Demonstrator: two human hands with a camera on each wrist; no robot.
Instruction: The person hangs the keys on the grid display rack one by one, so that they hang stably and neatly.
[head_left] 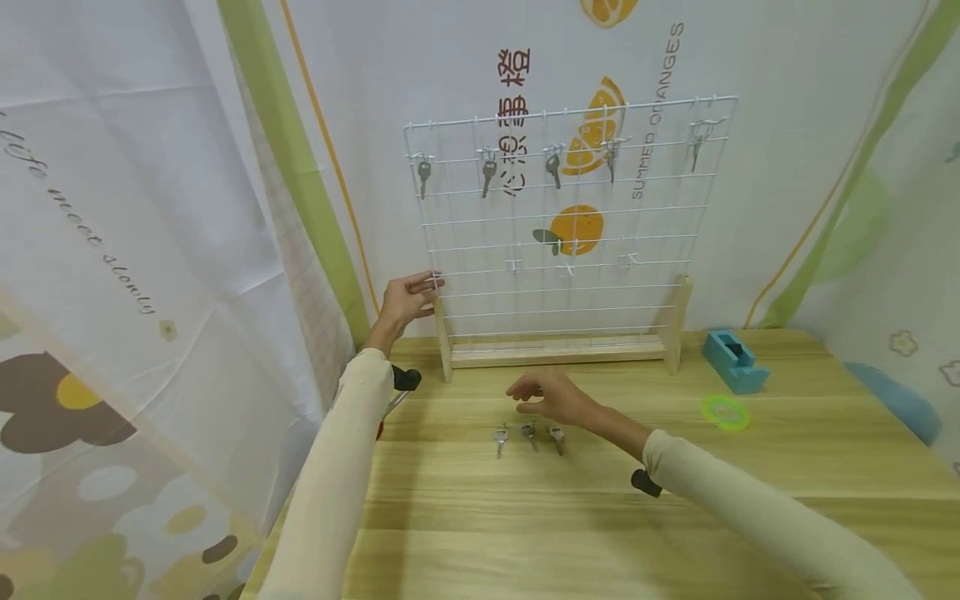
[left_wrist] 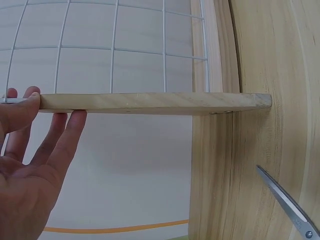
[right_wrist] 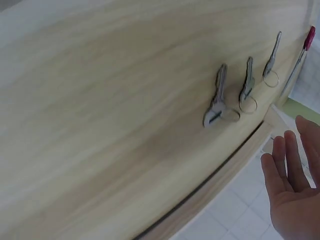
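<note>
A white wire grid rack [head_left: 570, 292] stands upright in wooden supports. My left hand [head_left: 408, 300] holds its left side; in the left wrist view the thumb and fingers [left_wrist: 74, 125] lie on opposite sides of the wooden post [left_wrist: 150, 102]. Several keys, among them one at the far left [head_left: 423, 177], hang from hooks on an upper row. Lower hooks [head_left: 566, 270] carry nothing. Three keys with rings, the left [head_left: 500, 442], middle [head_left: 529, 435] and right [head_left: 556, 439], lie on the table. Just beyond them hovers my right hand [head_left: 555, 398], fingers loosely bent, holding nothing.
Scissors [left_wrist: 290, 202] lie on the table left of the rack. To the rack's right are a blue tape dispenser [head_left: 731, 362] and a bright yellow-green ring [head_left: 725, 412]. A printed curtain [head_left: 360, 75] hangs close behind the rack.
</note>
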